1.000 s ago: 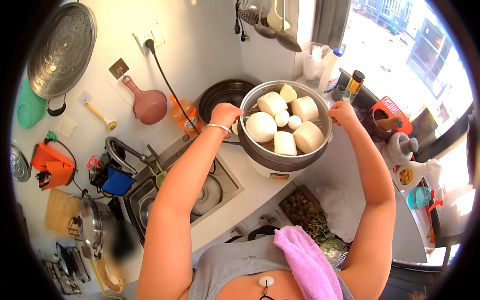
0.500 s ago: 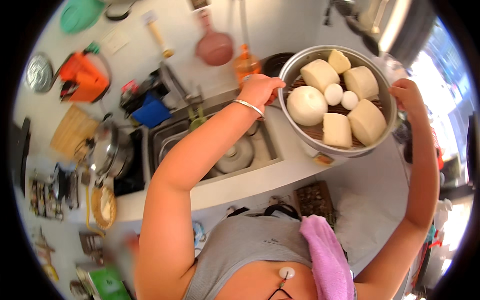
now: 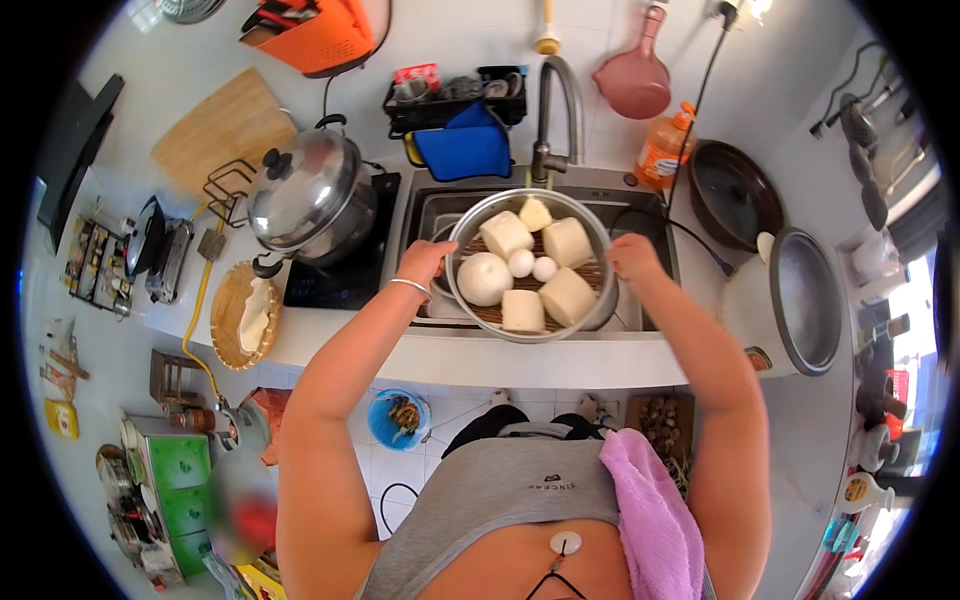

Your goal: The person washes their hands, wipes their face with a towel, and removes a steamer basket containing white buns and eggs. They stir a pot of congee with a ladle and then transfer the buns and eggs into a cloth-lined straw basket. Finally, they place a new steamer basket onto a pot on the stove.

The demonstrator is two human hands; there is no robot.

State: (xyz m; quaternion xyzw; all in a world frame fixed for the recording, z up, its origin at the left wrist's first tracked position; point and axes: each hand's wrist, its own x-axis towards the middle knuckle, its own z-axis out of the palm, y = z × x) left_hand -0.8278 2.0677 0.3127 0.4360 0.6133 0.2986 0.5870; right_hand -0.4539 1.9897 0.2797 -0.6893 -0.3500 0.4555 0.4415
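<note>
Both my hands hold a round metal steamer tier (image 3: 530,337) over the sink, one at each side of its rim. My left hand (image 3: 424,262) is closed on its left side, and my right hand (image 3: 633,258) grips the right side. Inside, on a brown slatted mat, lie several thick white steamed buns (image 3: 567,297) and a rounder one at the left. Two white eggs (image 3: 521,262) rest in the middle among them. The fingers under the rim are partly hidden.
Beneath the tier is the metal sink (image 3: 425,205) with its faucet (image 3: 546,110). A lidded pot (image 3: 315,200) stands on a black cooktop (image 3: 345,285) at left. At right are a dark pan (image 3: 735,195) and an upright metal lid (image 3: 808,300). A blue bucket (image 3: 398,420) sits below.
The tier has come left and somewhat lower, from over the right-hand counter to over the sink. Both hands keep their hold on it. My view has shifted too, bringing the pot and cooktop fully in.
</note>
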